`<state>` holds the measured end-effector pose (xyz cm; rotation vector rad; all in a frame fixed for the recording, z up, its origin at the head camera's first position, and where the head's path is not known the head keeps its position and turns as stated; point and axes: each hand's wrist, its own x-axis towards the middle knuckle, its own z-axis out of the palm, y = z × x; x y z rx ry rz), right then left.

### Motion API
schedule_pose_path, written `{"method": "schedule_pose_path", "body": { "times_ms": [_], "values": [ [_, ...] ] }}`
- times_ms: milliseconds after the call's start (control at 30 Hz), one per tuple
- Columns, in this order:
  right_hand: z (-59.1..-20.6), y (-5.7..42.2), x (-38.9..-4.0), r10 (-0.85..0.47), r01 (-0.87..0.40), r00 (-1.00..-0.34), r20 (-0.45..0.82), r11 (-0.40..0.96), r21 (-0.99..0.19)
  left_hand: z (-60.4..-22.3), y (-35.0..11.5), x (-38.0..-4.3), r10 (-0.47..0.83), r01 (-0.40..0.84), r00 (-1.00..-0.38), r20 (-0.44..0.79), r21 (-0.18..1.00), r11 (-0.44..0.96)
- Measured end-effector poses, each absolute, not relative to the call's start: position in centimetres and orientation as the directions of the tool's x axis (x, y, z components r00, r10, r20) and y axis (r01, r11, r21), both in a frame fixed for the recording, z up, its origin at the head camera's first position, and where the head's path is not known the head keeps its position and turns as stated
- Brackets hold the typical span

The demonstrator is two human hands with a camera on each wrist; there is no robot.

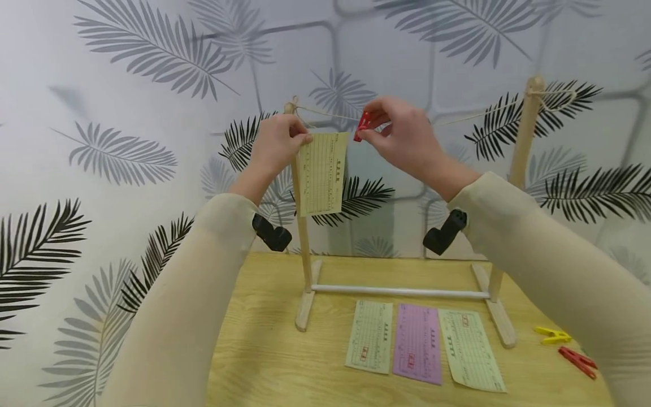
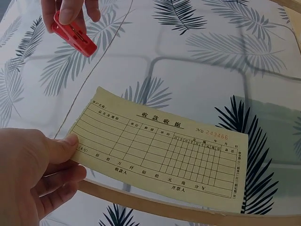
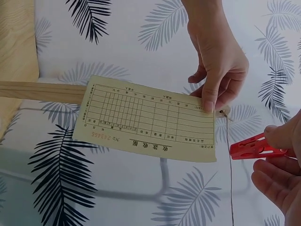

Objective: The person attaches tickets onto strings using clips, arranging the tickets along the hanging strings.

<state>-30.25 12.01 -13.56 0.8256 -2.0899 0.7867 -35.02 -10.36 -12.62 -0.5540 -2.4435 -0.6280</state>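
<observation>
Pinching a yellow slip by the left part of its top edge, the person's left hand holds it hanging beside the left post. The right hand pinches a red peg just right of the slip. The peg's tip is at or close beside the string; I cannot tell whether they touch.

I'd worry about the slip first: gripped at one side only, it could swing or curl, and so sit crooked. The string looks thin and slightly slack, so a nudge from the peg could push it away. An off-centre squeeze might also twist the peg loose.

Below, the wood-grain worktop carries the stand, a white rod joining its feet. On the near side lie a left pale slip, a purple slip and a right pale slip; farther right, a yellow peg and a spare peg. Grey and black leaves pattern the pale wall behind.
</observation>
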Motion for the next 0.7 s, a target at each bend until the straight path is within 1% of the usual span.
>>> {"method": "schedule_pose_path", "body": {
  "times_ms": [100,267,367,533,600,700],
  "values": [
    [-13.2,11.5,-30.7,-0.276,-0.734,-0.56,0.781,0.603,-0.313,-12.3,-10.5,-35.0,0.234,0.508,-0.756,0.611,0.322,0.799],
    [-12.6,10.8,-31.6,-0.243,-0.709,-0.615,0.75,0.587,-0.391,-11.9,-10.5,-35.2,0.217,0.485,-0.772,0.597,0.334,0.808],
    [-12.2,10.5,-32.2,-0.24,-0.712,-0.619,0.748,0.574,-0.405,-11.7,-10.6,-35.4,0.213,0.471,-0.78,0.589,0.327,0.819],
    [-11.2,9.9,-32.8,-0.244,-0.715,-0.6,0.762,0.591,-0.374,-11.2,-10.8,-35.7,0.22,0.487,-0.767,0.603,0.324,0.811],
    [-10.9,9.6,-33.0,-0.245,-0.708,-0.604,0.758,0.602,-0.369,-11.1,-10.7,-35.7,0.215,0.487,-0.766,0.606,0.328,0.809],
    [-10.5,9.2,-33.4,-0.239,-0.696,-0.626,0.742,0.599,-0.395,-10.9,-10.6,-35.7,0.189,0.461,-0.775,0.603,0.334,0.822]
  ]
}}
